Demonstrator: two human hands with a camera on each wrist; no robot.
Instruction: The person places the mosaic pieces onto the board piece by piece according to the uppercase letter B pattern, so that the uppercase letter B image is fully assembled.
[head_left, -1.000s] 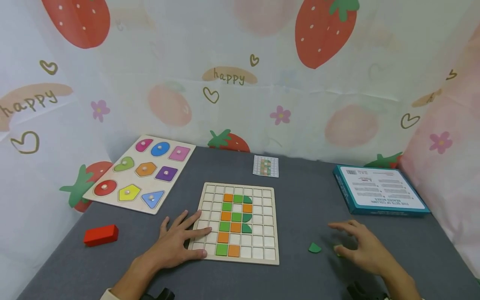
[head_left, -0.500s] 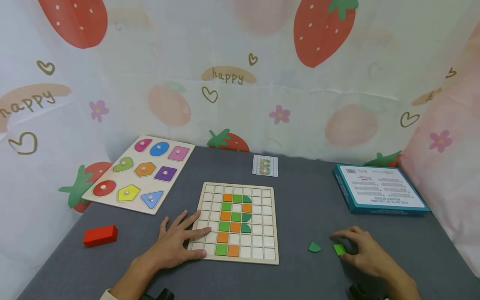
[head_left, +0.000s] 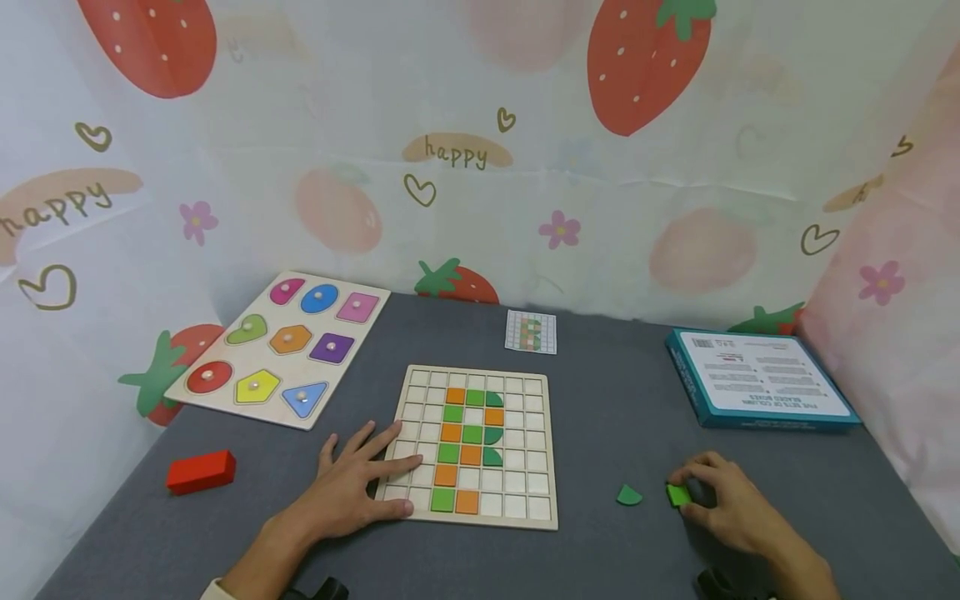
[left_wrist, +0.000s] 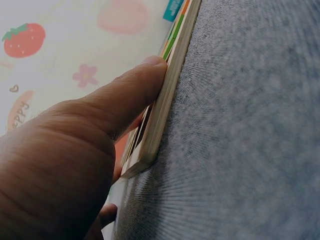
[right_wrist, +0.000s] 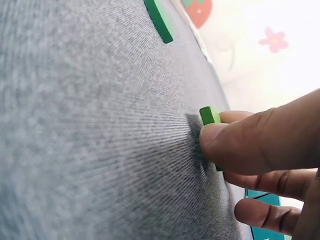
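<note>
My left hand (head_left: 352,487) rests spread on the left side of a wooden grid board (head_left: 517,527), its thumb and fingers lying over the edge. Orange and green square tiles and a few dark green rounded ones fill some of the board's cells. To the right of the board, my right hand (head_left: 731,500) pinches a light green square tile (head_left: 678,496) between thumb and fingers. The right wrist view shows that green tile (right_wrist: 209,115) close over the cloth, partly hidden by the thumb. A dark green quarter-circle tile (head_left: 629,495) lies on the table between board and right hand.
A shape puzzle board (head_left: 281,354) with knobbed pieces lies at the back left. Near the left edge is a red block (head_left: 200,472). A small printed pattern card (head_left: 531,332) sits behind the grid board, and a teal box (head_left: 761,381) at the back right.
My right hand has lowered to the light green tile, closed thumb and fingers on it, and tilted it slightly. The left hand stays where it was on the board.
</note>
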